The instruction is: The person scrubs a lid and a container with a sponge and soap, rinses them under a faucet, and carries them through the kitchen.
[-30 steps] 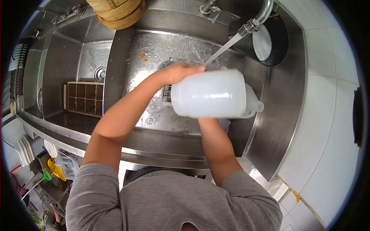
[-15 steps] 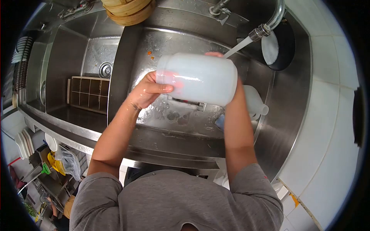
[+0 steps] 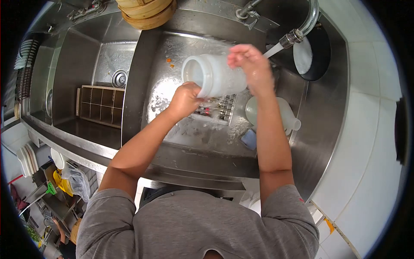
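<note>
Over the sink a translucent white plastic jar (image 3: 220, 73) lies tilted on its side, its open mouth facing left. My left hand (image 3: 186, 99) is closed on the lower edge of the mouth, thumb at the rim. My right hand (image 3: 255, 71) is raised over the base end of the jar, fingers loosely apart and slightly blurred, holding nothing. Just beyond it, water runs from the faucet (image 3: 291, 38). Underneath the jar, a metal drain grate (image 3: 226, 110) shows. A second translucent container (image 3: 282, 112) with a narrow neck lies partly behind my right forearm.
A blue sponge (image 3: 249, 139) sits on the sink floor near suds. To the right a dark pan (image 3: 321, 52) leans by the wall. Stacked bamboo steamers (image 3: 148, 17) stand at the back. The left basin holds a divided rack (image 3: 100, 105). Orange food scraps (image 3: 170, 63) lie in the sink.
The jar has turned so its mouth shows and its base has gone back. My right hand has come from behind the jar to above it. The grate and sponge are more exposed.
</note>
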Demonstrator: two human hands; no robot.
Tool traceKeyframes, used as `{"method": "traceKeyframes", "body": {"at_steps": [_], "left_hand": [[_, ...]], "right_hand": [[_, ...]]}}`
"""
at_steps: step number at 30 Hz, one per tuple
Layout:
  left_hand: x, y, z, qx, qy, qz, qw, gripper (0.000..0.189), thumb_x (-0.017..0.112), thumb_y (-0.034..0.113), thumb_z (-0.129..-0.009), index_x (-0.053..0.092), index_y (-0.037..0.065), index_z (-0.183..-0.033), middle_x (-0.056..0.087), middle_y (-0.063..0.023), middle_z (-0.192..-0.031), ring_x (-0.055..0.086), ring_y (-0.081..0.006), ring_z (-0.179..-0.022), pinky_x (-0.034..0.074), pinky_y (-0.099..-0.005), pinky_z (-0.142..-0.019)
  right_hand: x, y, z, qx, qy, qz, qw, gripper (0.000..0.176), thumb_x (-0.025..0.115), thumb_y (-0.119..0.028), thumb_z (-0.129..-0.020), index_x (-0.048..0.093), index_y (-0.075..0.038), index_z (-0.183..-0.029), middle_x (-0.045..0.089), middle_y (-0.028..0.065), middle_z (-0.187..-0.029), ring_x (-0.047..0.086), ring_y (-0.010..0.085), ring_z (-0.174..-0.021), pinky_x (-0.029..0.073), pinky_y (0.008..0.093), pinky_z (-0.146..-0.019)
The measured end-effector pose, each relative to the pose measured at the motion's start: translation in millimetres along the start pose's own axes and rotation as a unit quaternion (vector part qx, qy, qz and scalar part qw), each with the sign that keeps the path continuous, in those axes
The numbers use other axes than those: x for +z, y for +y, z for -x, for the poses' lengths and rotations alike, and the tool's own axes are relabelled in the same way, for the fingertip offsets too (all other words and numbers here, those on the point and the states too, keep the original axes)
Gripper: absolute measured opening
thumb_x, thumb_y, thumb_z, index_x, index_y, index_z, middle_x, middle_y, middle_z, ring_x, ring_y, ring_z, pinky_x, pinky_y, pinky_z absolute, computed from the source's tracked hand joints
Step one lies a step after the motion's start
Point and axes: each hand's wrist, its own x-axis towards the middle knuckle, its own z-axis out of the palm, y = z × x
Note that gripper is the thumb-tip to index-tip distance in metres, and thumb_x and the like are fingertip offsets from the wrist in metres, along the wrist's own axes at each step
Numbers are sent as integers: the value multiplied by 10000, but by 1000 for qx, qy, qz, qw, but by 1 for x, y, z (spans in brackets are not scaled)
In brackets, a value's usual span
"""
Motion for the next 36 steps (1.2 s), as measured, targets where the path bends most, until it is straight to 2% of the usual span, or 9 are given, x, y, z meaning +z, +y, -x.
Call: {"method": "traceKeyframes", "body": {"at_steps": [4, 8, 13, 19, 21, 24, 27, 31, 36], "left_hand": [[22, 30, -31, -89, -9, 40, 995, 208, 738, 145, -735, 686, 59, -917, 660, -152, -798, 620, -313, -700, 491, -387, -673], [32, 46, -60, -13, -25, 21, 999, 214, 724, 165, -738, 671, 34, -898, 647, -186, -774, 620, -348, -673, 492, -408, -655], [34, 36, -103, 64, -170, -182, 966, 188, 656, 77, -678, 655, 30, -860, 642, -188, -765, 628, -363, -728, 495, -432, -675], [42, 21, -132, 200, -179, -311, 912, 238, 619, 39, -681, 662, 63, -914, 639, -209, -882, 622, -362, -858, 502, -435, -776], [50, 41, -139, 36, 105, 59, 992, 152, 567, 121, -777, 656, 32, -861, 638, -217, -905, 623, -379, -841, 501, -418, -788], [76, 34, -152, -171, 131, 385, 897, 235, 565, 238, -793, 632, 33, -884, 635, -189, -920, 626, -348, -840, 500, -413, -753], [105, 22, -154, -211, 102, 433, 870, 340, 564, 356, -810, 608, 34, -907, 632, -162, -935, 629, -317, -840, 499, -407, -719], [128, -3, -156, -102, 96, 367, 920, 490, 562, 513, -832, 576, 35, -938, 628, -125, -955, 633, -275, -839, 498, -400, -673], [42, 50, -139, -24, -118, -127, 984, 505, 626, 465, -806, 578, 32, -1062, 618, -149, -974, 616, -302, -855, 477, -407, -786]], "right_hand": [[-1, 39, -1, -314, 64, 395, 861, 265, 480, -210, -943, 618, -70, -1122, 642, 82, -1101, 602, 231, -1002, 445, 326, -902], [-33, 42, -3, 154, 194, 192, 950, 425, 452, -384, -937, 577, -80, -1208, 568, 133, -1243, 523, 284, -1157, 386, 357, -977], [-15, 49, 11, -129, 244, 281, 919, 409, 618, -256, -859, 576, -102, -1235, 583, 157, -1192, 555, 305, -1098, 408, 361, -953], [-23, 28, 18, -43, 279, 275, 919, 307, 632, -204, -851, 645, -36, -1107, 588, 168, -1187, 604, 260, -1028, 455, 345, -887], [-4, 20, 13, -46, 295, 119, 947, 352, 640, -189, -846, 613, -24, -1156, 571, 163, -1225, 587, 250, -1067, 442, 340, -909], [18, 21, 5, -341, 228, 399, 820, 433, 552, -219, -907, 501, -2, -1278, 630, 135, -1104, 595, 224, -1010, 454, 324, -890], [-6, 27, -12, -84, 153, 62, 983, 330, 530, -218, -901, 545, 14, -1135, 631, 140, -928, 617, 223, -794, 482, 317, -744], [8, -4, -15, 72, 247, -223, 940, 172, 616, -161, -813, 535, -38, -725, 560, 59, -722, 558, 151, -743, 435, 278, -626], [10, 30, 24, 33, 357, -365, 859, 179, 606, -117, -831, 535, -19, -963, 587, 83, -826, 578, 177, -803, 455, 297, -707]]}}
